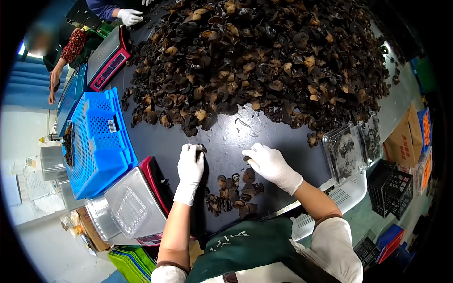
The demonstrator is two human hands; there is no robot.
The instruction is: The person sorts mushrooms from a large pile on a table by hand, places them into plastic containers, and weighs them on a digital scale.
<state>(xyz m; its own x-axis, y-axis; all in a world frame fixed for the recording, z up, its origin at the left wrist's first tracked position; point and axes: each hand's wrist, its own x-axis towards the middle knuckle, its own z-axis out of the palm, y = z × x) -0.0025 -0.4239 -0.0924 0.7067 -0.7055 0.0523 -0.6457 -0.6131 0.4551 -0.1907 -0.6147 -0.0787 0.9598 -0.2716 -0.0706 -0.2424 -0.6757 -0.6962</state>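
Note:
A big heap of dark brown wood ear mushrooms [264,61] covers the far side of the dark table [160,137]. My left hand [190,166], in a white glove, is closed just in front of the heap, with a small dark wood ear piece at its fingertips. To its right my right hand [271,165], also gloved, has its fingers pinched around a small brown wood ear piece [247,159]. Between my hands and my apron lies a small pile of wood ears [231,193], touching neither hand.
At left stand a blue perforated basket [111,137] and a scale [141,203] bearing a clear plastic container [129,212]. Clear boxes with wood ears [347,153] sit at right, above a white basket [349,193]. A co-worker's gloved hand [130,17] is beyond another scale [109,66].

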